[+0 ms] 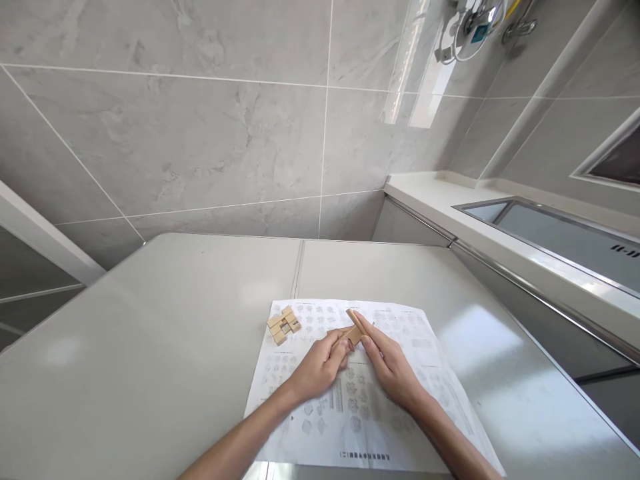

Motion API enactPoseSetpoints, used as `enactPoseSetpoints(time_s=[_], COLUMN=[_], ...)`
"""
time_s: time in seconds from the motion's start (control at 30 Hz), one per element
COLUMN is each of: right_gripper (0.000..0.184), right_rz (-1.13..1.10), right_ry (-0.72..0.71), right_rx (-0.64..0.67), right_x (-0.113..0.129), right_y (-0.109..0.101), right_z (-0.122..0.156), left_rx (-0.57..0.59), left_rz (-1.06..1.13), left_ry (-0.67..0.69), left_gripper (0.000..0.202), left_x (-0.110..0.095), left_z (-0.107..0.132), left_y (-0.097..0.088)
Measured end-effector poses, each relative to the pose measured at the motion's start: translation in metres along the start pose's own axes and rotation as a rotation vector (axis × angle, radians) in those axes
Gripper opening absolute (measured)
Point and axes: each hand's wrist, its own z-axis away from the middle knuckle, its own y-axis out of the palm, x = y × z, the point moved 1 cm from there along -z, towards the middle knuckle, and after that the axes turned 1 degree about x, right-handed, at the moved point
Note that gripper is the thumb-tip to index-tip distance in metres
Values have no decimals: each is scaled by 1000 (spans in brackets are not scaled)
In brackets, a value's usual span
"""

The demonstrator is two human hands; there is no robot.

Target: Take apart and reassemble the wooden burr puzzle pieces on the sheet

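My left hand [323, 363] and my right hand [387, 360] meet over a printed instruction sheet [360, 427] and together grip a pair of small wooden puzzle sticks [356, 325], fingers curled round them. The sticks point away from me, slightly tilted. A partly built wooden puzzle cluster [283, 324] lies on the sheet's upper left corner, a short way left of my left hand, untouched.
The sheet lies on a pale grey table [150, 347] with a seam down its middle. A grey tiled wall rises behind. To the right runs a white counter [440, 193] with a steel sink [565, 233], and fittings hang on the wall above.
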Motion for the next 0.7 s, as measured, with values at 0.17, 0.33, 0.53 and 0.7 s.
enactPoseSetpoints(time_s=[0.17, 0.33, 0.53, 0.7], right_gripper=[52, 54, 55, 59], right_rz=[43, 147, 189, 221], right_ry=[-32, -63, -87, -95], right_rx=[15, 30, 74, 90], right_x=[1, 3, 6, 7], right_y=[-1, -5, 4, 9], right_z=[2, 4, 6, 6], left_rx=[4, 3, 7, -2], left_rz=[-9, -8, 17, 33], left_ry=[-6, -16, -13, -14], left_gripper=[35, 37, 36, 36], left_x=[-1, 0, -1, -2], left_z=[1, 2, 0, -1], left_y=[1, 1, 2, 3])
